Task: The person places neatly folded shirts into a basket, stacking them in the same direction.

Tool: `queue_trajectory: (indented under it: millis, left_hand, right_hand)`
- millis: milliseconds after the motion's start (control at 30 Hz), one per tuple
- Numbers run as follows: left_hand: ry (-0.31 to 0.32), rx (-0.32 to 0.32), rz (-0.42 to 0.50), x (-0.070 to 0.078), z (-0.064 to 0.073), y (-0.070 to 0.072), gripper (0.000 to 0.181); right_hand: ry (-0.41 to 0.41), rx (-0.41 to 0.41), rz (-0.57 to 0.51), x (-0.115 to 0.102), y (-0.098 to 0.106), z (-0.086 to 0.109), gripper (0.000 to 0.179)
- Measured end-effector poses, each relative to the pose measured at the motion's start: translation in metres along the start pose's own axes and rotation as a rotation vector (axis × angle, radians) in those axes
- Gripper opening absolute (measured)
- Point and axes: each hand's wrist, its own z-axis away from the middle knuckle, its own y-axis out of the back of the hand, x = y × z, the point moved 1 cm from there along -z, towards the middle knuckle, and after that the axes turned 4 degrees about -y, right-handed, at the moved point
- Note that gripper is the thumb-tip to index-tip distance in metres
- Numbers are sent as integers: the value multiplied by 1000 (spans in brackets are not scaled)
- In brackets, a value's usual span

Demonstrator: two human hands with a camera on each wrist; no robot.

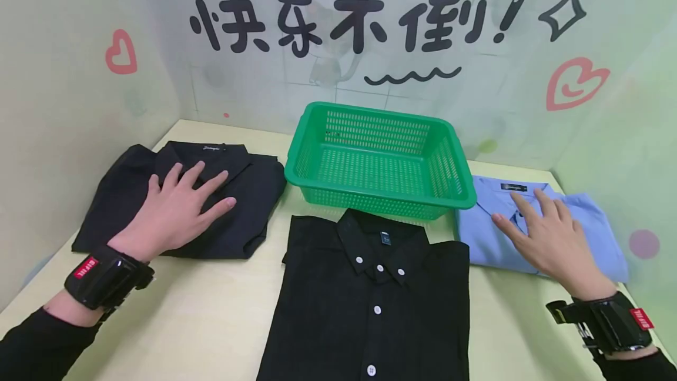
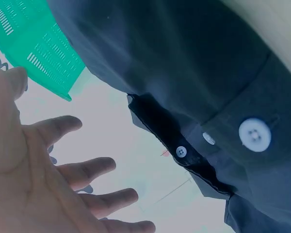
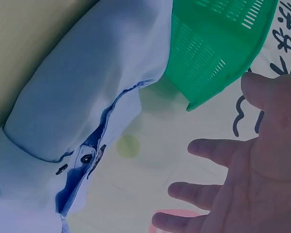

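Dark shirt [image 1: 245, 207] and blue shirt [image 1: 483, 243] lie folded on opposite sides of the green basket [image 1: 365, 197], the first to its left, the second to its right. Left hand [image 1: 174, 210] is over the dark shirt, palm down, fingers straight and spread wide, holding nothing; the left wrist view shows it apart from the cloth. Right hand [image 1: 555, 240] is over the blue shirt, likewise spread wide and holding nothing; the right wrist view shows its fingers clear of the cloth. Both wrists carry black devices: a left wristband [image 1: 108, 278] and a right wristband [image 1: 613, 322], each with a red tag.

Both folded shirts have their collars at the far side. A small label [image 1: 514, 187] shows inside the blue collar. The dark shirt bears white buttons, seen in the left wrist view.

Just in front of the basket lies a black shirt [image 1: 418, 304], collar toward the basket, white buttons down its front. Its lower end runs out of the head view; whether its collar touches the basket cannot be told. The basket has slotted walls and stands on a pale table [image 1: 211, 310]. Behind it hangs a pale sheet [image 1: 254, 87] with black lettering [image 1: 358, 28] and a wavy line [image 1: 415, 79].
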Motion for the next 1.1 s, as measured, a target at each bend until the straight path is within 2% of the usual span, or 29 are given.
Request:
queue_trajectory:
  millis: [200, 467, 600, 733, 867, 1000, 1100]
  left_hand:
    - [5, -7, 23, 6, 5, -2, 75]
    - [-22, 24, 64, 24, 12, -2, 74]
    - [-17, 30, 85, 39, 19, -3, 74]
    - [-9, 72, 136, 60, 26, -8, 71]
    - [37, 82, 298, 88, 31, -14, 72]
    - [124, 49, 559, 114, 34, -18, 76]
    - [181, 28, 737, 127, 32, -20, 71]
  right_hand:
    - [0, -3, 19, -4, 6, 5, 73]
    - [12, 10, 20, -16, 9, 17, 72]
    - [-14, -8, -55, -26, 9, 28, 76]
    - [-50, -59, -173, -39, 9, 39, 78]
    - [-71, -108, -273, -54, 7, 45, 73]
    - [-116, -173, -398, -64, 3, 47, 71]
    - [-192, -252, -508, -66, -3, 49, 75]
